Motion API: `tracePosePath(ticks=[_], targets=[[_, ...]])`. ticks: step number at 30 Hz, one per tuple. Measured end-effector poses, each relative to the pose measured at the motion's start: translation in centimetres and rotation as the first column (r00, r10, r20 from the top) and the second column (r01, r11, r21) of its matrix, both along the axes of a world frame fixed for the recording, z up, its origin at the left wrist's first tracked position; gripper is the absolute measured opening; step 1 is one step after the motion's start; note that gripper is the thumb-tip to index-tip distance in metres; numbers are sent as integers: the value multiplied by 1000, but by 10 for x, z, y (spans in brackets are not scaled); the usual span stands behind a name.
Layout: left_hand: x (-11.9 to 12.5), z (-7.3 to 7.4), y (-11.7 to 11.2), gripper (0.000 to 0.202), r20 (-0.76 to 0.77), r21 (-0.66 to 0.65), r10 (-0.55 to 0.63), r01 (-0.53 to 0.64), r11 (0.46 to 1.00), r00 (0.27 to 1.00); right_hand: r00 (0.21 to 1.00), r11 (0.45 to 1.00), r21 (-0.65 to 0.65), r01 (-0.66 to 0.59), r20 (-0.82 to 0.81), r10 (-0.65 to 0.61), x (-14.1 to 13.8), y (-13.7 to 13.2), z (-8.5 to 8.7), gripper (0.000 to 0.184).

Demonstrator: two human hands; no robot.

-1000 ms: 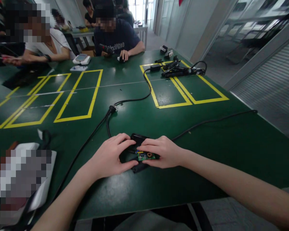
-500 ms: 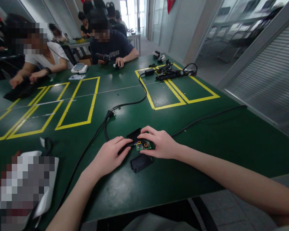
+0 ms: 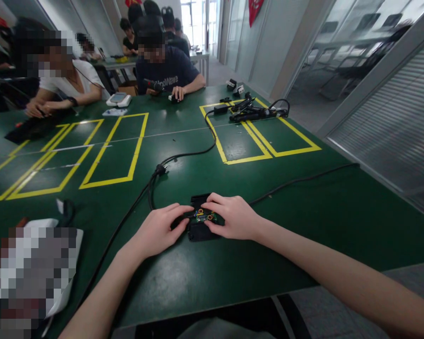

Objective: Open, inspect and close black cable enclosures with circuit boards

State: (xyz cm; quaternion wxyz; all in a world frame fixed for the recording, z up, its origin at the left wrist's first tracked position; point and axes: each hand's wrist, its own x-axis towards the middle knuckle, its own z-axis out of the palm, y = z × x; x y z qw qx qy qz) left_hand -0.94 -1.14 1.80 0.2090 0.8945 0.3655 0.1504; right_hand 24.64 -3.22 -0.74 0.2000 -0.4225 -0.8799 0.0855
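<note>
The left hand closes on a thin black cable, mostly hidden by its fingers; the right hand, apart from it, grips a small green circuit board with copper-coloured rings, covering its right end. The board shows between two black plastic case halves (whether it sits inside either, I cannot tell) on the dark green counter. Leftward, a white-edged object is pixelated and cut off.

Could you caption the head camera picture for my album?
Left hand on a black cable, right hand on a green circuit board, with black case halves on a green table.
</note>
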Motion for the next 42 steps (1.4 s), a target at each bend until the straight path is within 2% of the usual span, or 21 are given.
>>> tracePosePath(ticks=[9, 17, 21, 26, 30, 33, 35, 36, 39, 42], targets=[[0, -2, 0, 33, -19, -25, 17, -18, 1000, 1000, 999, 999, 21, -32, -12, 32, 3, 1, -1, 40], [-2, -3, 1, 36, -17, -12, 38, -38, 999, 999, 975, 993, 21, -120, -187, 122, 8, 10, -6, 39], [-3, -4, 3, 36, -13, -8, 44, -44, 999, 999, 965, 988, 19, -153, -215, 154, 6, 13, -9, 39], [-3, -5, 4, 35, 4, 7, 38, -38, 999, 999, 958, 981, 4, -193, -216, 190, 10, 15, -8, 42], [-3, -3, 4, 33, 25, 35, 31, -32, 999, 999, 981, 992, 4, -127, -148, 126, 22, 18, 0, 42], [-3, 0, 4, 30, 53, 44, 32, -35, 998, 998, 996, 999, -13, -51, -72, 50, 33, 22, 7, 31], [-3, 1, 4, 27, 62, 41, 42, -44, 998, 997, 999, 998, -42, -36, -30, 34, 39, 26, 11, 18], [-2, 2, 4, 26, 65, 37, 48, -50, 998, 997, 999, 998, -58, -38, -12, 38, 41, 27, 12, 17], [0, 3, 3, 23, 109, 23, 65, -68, 997, 992, 998, 994, -86, -68, -16, 67, 46, 28, 13, 31], [2, 4, 0, 21, 175, -12, 61, -60, 998, 983, 988, 988, -85, -126, -98, 118, 47, 25, 13, 33]])
